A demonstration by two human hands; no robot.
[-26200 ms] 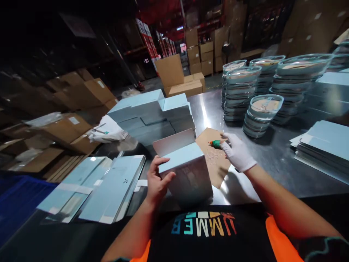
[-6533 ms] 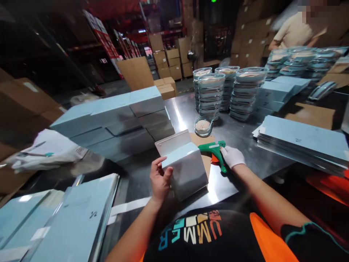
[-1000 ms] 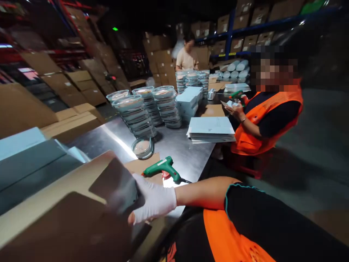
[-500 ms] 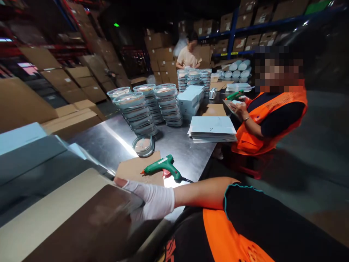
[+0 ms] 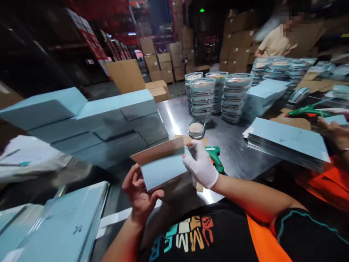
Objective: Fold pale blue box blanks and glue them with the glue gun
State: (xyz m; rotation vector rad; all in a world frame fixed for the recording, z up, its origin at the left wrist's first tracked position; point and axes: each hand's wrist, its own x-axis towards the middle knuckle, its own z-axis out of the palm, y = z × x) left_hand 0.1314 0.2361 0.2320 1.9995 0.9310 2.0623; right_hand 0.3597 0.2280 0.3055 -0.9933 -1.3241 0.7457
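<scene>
Right hand: moved from glue gun onto carton, gripping
Left hand: gripping carton
Shirt, bottom centre: "MM" readable

Looks like smooth, matt paperboard on the box, shiny metal on the tabletop, clear glossy plastic on the stacked tubs, smooth plastic on the glue gun and matt cloth on the glove.
</scene>
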